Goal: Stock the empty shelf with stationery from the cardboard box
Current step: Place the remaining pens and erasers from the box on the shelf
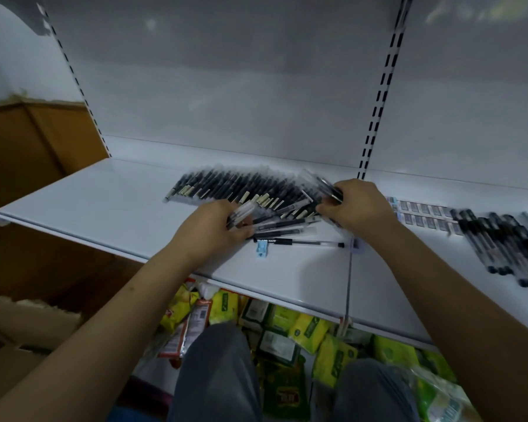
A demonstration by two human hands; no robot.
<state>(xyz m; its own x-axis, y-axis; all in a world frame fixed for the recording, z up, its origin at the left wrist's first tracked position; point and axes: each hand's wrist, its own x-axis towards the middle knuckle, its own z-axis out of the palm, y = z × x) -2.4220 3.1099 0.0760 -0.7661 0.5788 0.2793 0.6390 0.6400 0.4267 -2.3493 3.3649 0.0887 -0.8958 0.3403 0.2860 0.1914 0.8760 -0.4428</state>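
The pens (241, 190) lie in a long row on the white shelf (110, 208), side by side, near the back. At the right end of the row the pens are messy — some lie crossed over each other, and one pen (305, 243) lies alone at the front. A small blue thing (262, 248), maybe a sharpener, sits next to it.

The left hand (214, 229) has its fingers curled around a few pens. The right hand (357, 205) grips some pens too, at the right end of the row. Both hands look busy tidying that messy end.

Farther right on the shelf there are flat little packs (421, 214) and another bunch of black pens (500, 242). So part of the job looks done — a lot of things are already up there. But the left part of the shelf has nothing on it yet, and the loose pens need to be lined up.

The cardboard box (28, 324) is down at the left, by the person's arm. I cannot see what is left inside it. Under the shelf are yellow and green bags (287, 324).
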